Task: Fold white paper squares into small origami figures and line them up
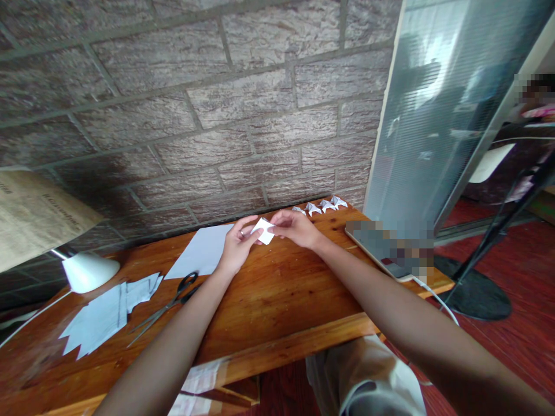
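Note:
A small folded piece of white paper (264,232) is held up over the wooden table (277,294), pinched between both hands. My left hand (238,244) grips its left side, thumb on the front face and fingers behind. On its right edge my right hand (297,227) closes thumb and fingertips. Behind my right hand, several folded paper figures (327,205) stand in a row along the table's back edge, the leftmost partly covered by the hand. A sheet of white paper (199,251) lies flat just left of my left hand.
Black-handled scissors (167,309) lie beside my left forearm, near cut paper pieces (106,312). At the far left stands a lamp with a white base (89,271). A tablet (377,251) with a white cable rests at the right. A brick-patterned wall (208,138) borders the table's back.

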